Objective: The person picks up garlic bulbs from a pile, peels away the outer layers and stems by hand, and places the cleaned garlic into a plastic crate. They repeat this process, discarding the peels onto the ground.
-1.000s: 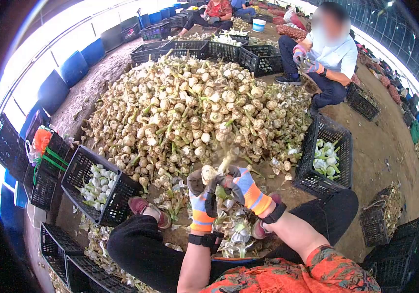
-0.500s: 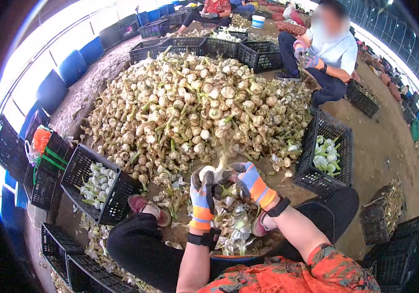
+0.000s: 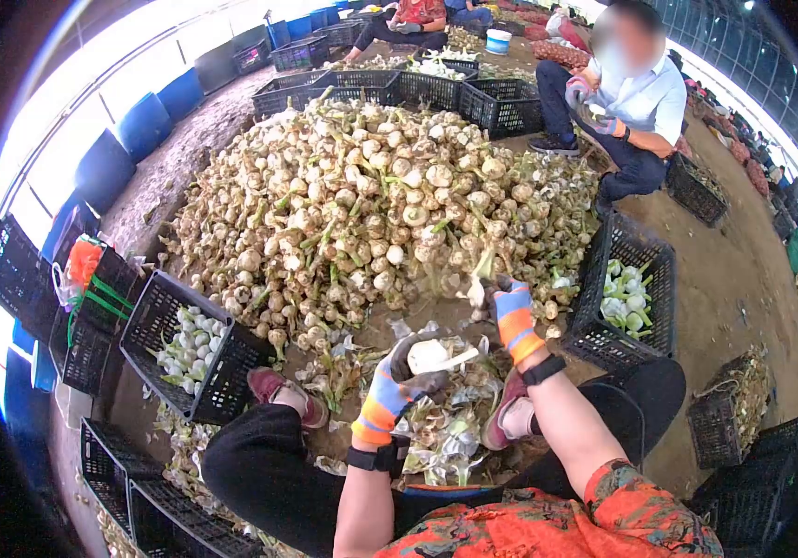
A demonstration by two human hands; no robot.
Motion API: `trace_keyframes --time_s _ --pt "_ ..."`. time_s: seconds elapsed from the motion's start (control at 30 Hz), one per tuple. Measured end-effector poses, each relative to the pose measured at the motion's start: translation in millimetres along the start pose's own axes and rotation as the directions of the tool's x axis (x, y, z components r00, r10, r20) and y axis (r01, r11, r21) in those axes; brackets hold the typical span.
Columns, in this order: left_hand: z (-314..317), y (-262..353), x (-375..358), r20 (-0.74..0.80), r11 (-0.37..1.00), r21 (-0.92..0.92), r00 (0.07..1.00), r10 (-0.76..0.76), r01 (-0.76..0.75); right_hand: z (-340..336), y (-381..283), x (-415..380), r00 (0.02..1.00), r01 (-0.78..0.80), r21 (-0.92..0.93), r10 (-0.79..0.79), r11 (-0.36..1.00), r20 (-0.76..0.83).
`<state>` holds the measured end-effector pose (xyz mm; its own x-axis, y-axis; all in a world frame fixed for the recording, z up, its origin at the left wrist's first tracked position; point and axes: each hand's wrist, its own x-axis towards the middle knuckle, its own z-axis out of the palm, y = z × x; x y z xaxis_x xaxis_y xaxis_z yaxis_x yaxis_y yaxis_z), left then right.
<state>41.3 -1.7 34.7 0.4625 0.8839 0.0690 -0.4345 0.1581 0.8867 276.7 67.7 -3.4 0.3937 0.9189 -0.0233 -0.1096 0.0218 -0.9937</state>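
Both hands were closed on something and held apart, in front of a big heap of garlic point(image 3: 362, 205) between a left crate point(image 3: 236, 386) and a right crate point(image 3: 617, 344) of pale bulbs. Above loose peelings point(image 3: 455, 432), the left hand point(image 3: 388, 395) cupped a white bulb point(image 3: 428, 357), stalk pointing right. The right hand point(image 3: 515, 316) pinched a smaller blurred scrap point(image 3: 481, 267), probably torn skin; its outer layer off, the bulb looked almost bare.
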Motion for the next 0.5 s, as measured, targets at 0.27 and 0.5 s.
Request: trace_keyframes --time_s 0.27,0.5 --pt "-4 -9 6 -0.057 0.913 0.389 0.985 0.161 -0.127 30 -96 -71 0.68 0.394 -0.334 -0.028 0.856 0.732" --pt "7 -1 1 0.077 0.757 0.629 0.983 0.169 -0.18 47 -120 -79 0.467 0.837 -0.484 0.127 0.257 0.875"
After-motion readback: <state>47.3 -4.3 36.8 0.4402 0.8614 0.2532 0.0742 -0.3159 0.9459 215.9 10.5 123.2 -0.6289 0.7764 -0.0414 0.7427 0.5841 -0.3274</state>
